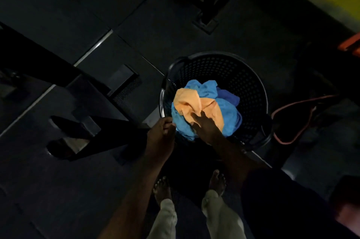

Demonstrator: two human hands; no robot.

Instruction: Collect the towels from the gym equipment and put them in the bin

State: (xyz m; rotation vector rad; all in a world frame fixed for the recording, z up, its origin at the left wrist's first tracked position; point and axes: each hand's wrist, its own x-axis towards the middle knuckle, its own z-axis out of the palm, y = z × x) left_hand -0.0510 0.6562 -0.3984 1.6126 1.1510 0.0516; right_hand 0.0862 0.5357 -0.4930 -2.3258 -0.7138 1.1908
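Binning step: right hand point(206, 125) presses flat on the towels point(207, 90) in the bin point(253, 79) — whether the left hand point(161, 131) grips anything is unclear; the next move probably calls for withdrawing both.

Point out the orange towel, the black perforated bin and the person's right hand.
orange towel point(191, 102): head view, on its crumpled middle fold.
black perforated bin point(245, 75): head view, on the bare inner wall.
right hand point(206, 125): head view, on the back of the hand.

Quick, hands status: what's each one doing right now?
Left hand: at the bin rim, grip cannot be told.
Right hand: open, pressing the orange towel.
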